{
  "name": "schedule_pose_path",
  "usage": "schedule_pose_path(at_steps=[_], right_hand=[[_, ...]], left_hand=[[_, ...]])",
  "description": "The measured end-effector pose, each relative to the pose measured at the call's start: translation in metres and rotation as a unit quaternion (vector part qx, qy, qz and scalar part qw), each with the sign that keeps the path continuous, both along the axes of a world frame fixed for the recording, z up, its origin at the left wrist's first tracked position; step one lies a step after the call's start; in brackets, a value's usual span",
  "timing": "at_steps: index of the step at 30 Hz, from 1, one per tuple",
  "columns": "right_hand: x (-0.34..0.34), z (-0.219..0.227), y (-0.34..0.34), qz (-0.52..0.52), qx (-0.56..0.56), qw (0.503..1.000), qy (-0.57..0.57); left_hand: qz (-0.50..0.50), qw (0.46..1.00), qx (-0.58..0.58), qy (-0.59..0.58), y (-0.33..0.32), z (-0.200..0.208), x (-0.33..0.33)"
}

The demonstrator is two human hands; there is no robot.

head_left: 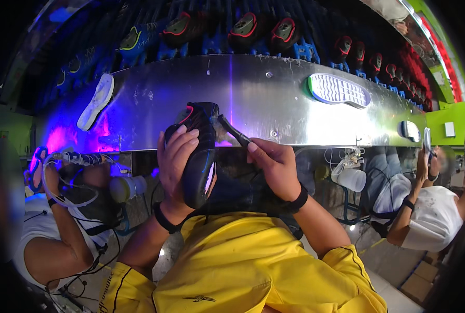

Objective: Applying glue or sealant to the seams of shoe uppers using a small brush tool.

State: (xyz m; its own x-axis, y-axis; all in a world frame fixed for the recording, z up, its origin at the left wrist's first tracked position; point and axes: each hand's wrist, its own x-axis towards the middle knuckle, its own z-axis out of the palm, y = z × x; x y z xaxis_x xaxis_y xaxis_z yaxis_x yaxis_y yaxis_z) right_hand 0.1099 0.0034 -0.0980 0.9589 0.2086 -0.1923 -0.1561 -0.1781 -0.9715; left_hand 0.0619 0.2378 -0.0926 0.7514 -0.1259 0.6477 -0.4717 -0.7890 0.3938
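L hand (174, 166) holds blk shoe (199, 167) by L side; R hand (275, 163) pinches dark tool (234, 131), prob. brush, near shoe.

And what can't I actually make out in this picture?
Head view: the side of the black shoe under the left hand, covered by that hand.
Head view: the grip end of the black brush-like tool, hidden in the right hand.
Head view: whether tool and shoe touch, too small and dark.
Head view: details of the far-left shoes, lost in darkness and blur.

Black shoe (201, 167), brush (235, 132) in hands (275, 166)
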Motion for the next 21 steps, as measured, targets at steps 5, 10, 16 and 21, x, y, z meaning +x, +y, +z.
schedule_pose_path(at_steps=[5,10,16,21], right_hand=[[-0.019,0.023,-0.011,0.032,0.123,0.986,0.109],[-0.032,0.042,-0.019,0.029,0.089,0.994,0.061],[-0.041,0.045,-0.022,0.017,0.083,0.995,-0.055],[-0.042,0.050,-0.030,0.020,0.078,0.990,-0.117]], left_hand=[[0.004,1.000,-0.004,0.010,-0.003,-0.001,0.001],[0.010,1.000,-0.011,0.018,-0.012,0.012,0.004],[0.034,0.998,-0.001,0.043,-0.025,0.030,0.009],[0.064,0.997,0.001,0.046,-0.042,0.044,0.020]])
